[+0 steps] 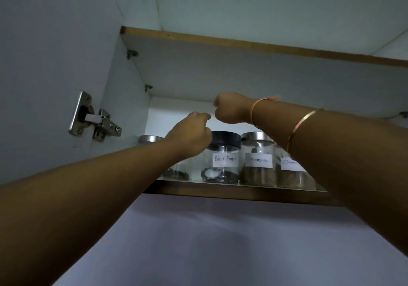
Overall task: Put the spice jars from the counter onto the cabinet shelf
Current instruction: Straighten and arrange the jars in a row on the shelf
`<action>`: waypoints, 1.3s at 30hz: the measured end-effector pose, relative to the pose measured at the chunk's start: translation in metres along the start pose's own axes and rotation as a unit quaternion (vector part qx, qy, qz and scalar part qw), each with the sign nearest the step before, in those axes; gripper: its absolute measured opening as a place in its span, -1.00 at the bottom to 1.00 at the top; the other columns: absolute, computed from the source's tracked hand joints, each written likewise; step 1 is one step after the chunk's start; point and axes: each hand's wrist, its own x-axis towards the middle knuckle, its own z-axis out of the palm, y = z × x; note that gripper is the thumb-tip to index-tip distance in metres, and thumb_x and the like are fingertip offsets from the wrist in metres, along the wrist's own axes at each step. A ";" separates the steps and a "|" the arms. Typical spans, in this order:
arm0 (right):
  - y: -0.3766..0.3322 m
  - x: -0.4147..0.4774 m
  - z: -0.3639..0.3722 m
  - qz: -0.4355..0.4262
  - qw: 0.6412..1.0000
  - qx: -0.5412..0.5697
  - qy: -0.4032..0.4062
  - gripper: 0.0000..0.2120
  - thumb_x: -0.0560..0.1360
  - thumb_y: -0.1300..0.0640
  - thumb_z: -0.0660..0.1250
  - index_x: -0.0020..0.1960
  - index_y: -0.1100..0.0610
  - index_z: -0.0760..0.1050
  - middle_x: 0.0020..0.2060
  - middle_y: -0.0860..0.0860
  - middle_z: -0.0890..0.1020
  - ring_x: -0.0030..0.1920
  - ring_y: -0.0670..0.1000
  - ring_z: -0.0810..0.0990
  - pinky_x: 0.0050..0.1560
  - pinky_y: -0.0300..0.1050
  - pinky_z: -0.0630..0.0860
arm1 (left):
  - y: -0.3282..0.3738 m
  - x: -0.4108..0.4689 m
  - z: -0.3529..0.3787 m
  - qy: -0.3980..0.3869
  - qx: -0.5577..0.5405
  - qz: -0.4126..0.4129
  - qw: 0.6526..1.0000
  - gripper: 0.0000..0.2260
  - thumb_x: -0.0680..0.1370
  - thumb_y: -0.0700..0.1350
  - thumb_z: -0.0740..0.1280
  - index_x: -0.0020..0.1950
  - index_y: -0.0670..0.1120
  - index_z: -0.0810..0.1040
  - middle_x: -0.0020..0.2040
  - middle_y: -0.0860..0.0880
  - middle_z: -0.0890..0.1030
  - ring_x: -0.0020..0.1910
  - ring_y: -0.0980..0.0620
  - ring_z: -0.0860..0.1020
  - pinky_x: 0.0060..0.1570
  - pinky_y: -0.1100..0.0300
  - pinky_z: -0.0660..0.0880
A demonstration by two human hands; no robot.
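Forearms: both reach up from the near edge into the open cabinet; a bangle [302, 126] rides the right one.
Left grip [192, 129]: fingers curled, knuckles against the left rim of the pepper jar's [223, 164] black lid. I cannot tell whether it holds the lid or only brushes it.
Right grip [229, 111]: curled to a fist above the row, apart from every jar, with nothing showing in it.
Jars: four stand upright, close together, along the near edge of the shelf [220, 192]. From the left they are the left jar [151, 139], the pepper jar, the steel jar [257, 160] and the right jar [291, 173], which is half hidden behind the right forearm.
Progress: I judge these four placed. The desk is out of view, so more may wait there.
Risk, left: drawing that grip back low could drag the lid and tip the pepper jar forward off the shelf.
Risk, right: the forearm crosses just before the right jar, so dropping it could sweep the jar off or catch it with the bangle.
Risk, row: the jars stand so tight that one knock would likely pass to its neighbours.
Advice: I would lift both grips clear first, then withdraw.
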 end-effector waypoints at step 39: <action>0.088 -0.017 0.027 -0.031 0.999 -0.001 -0.019 -0.64 0.46 0.01 0.41 0.12 0.25 0.60 -0.03 0.14 0.67 -0.13 0.08 0.59 -0.15 -0.12 0.50 | -0.004 0.032 0.000 -0.193 0.089 -0.035 0.976 -0.60 0.47 0.10 0.40 0.18 -0.12 0.53 -0.07 -0.03 0.57 -0.13 0.01 0.51 -0.12 0.18 0.41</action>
